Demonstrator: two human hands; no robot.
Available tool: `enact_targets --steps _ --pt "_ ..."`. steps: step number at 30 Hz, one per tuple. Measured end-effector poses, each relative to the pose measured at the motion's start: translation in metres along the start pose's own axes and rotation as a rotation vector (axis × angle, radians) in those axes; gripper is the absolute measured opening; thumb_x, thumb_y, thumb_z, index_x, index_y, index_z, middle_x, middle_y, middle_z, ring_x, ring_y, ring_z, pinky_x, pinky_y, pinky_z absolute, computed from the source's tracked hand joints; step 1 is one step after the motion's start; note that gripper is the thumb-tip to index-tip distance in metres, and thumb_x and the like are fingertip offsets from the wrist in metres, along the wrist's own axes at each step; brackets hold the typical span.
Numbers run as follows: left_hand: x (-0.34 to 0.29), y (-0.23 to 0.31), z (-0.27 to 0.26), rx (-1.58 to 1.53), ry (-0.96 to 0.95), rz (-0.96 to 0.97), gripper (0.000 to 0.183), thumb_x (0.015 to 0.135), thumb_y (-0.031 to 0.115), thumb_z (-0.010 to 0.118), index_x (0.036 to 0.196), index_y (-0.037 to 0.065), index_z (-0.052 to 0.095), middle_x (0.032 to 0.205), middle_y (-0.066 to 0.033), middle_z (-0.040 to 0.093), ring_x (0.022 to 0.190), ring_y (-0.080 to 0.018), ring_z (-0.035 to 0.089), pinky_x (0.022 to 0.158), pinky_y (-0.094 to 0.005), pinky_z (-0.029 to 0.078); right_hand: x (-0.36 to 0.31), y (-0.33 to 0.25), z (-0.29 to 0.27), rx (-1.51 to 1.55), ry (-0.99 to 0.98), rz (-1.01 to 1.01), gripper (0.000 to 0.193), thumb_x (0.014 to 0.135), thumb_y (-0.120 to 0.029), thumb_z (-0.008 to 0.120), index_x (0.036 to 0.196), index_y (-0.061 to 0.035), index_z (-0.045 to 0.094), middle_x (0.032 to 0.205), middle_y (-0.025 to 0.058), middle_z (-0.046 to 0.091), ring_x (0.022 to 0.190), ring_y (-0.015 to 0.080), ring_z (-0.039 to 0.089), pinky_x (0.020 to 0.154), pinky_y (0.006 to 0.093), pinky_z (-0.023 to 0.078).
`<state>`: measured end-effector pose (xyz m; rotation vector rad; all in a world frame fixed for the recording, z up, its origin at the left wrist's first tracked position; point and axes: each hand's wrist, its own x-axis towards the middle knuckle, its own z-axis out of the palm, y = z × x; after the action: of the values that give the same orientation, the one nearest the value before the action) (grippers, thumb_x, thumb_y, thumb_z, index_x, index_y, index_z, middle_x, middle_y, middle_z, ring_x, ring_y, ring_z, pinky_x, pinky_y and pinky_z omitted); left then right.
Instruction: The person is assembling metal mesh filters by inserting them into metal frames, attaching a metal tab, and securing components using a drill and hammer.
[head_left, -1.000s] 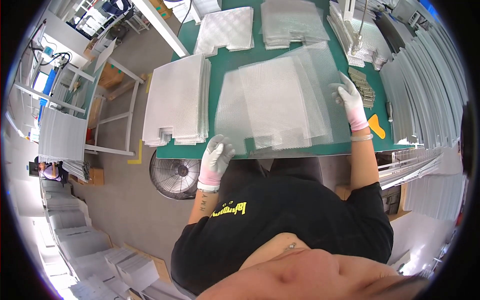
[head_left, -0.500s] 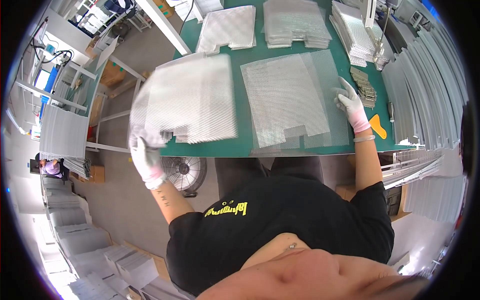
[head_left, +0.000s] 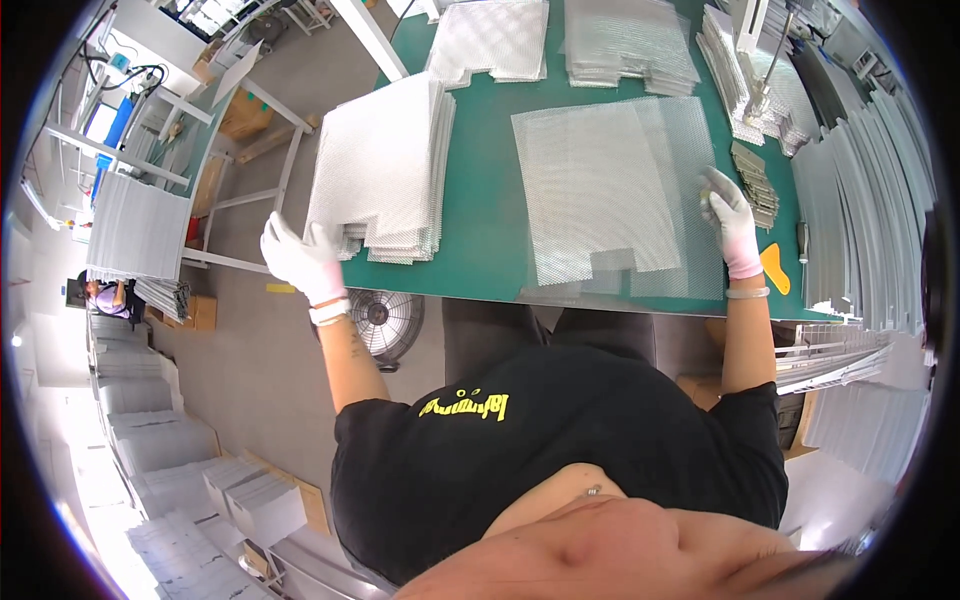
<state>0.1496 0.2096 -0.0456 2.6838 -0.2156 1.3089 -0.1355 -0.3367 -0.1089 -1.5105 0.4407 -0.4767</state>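
My left hand (head_left: 300, 262), in a white glove, is open with its fingers apart, off the near left corner of a stack of white mesh sheets (head_left: 375, 165). Each visible sheet in that stack has a notched near edge. At the right, my gloved right hand (head_left: 728, 220) has its fingers curled in beside the right edge of a clear mesh sheet (head_left: 695, 200). Whatever it may hold is hidden. A notched, whitish mesh sheet (head_left: 595, 190) lies flat on top of the clear one, slightly askew.
More mesh stacks (head_left: 490, 40) (head_left: 630, 45) stand at the back of the green table (head_left: 475, 210). Small metal plates (head_left: 755, 185), a yellow scraper (head_left: 775, 270) and a dark-handled tool (head_left: 803, 242) lie at the right. Leaning sheets (head_left: 865, 210) line the right side; a floor fan (head_left: 378, 315) stands below.
The blurred mesh sheet at my left hand has come to rest on the left stack, and that hand has let go. My right fingers have curled in more. The whole view has shifted.
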Motion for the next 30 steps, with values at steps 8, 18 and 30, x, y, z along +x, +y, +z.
enact_targets --steps 8,18,30 --pt "-0.127 0.179 -0.013 -1.045 -0.71 0.103 0.066 0.086 0.029 0.073 0.137 -0.004 0.049 0.134 -0.0231 0.058 0.128 -0.0326 0.053 0.11 -0.0398 0.04 -0.01 -0.023 0.029 0.543 0.05 0.009 0.054 0.096 -0.009 0.059 0.146 0.0007 0.042 0.128 0.0097 0.056 0.086 0.0104 0.056 0.082 0.0256 0.052" --pt "-0.072 0.189 -0.037 -1.582 -0.796 -0.389 0.038 0.098 0.01 0.059 0.131 -0.008 0.053 0.122 -0.0192 0.065 0.11 -0.0225 0.065 0.098 -0.033 0.051 -0.019 0.0 0.017 0.489 0.087 0.01 0.055 0.098 -0.009 0.058 0.148 0.0005 0.038 0.134 0.0116 0.053 0.089 0.0113 0.059 0.084 0.0271 0.053" --pt "0.064 0.004 -0.003 -1.032 -0.579 -0.325 0.046 0.103 0.017 0.046 0.144 -0.005 0.043 0.138 -0.0178 0.055 0.122 -0.0222 0.056 0.103 -0.0329 0.045 0.034 0.001 0.035 0.353 -0.114 0.105 0.055 0.098 -0.012 0.058 0.147 0.0015 0.039 0.138 0.0117 0.053 0.085 0.0077 0.055 0.08 0.022 0.05"
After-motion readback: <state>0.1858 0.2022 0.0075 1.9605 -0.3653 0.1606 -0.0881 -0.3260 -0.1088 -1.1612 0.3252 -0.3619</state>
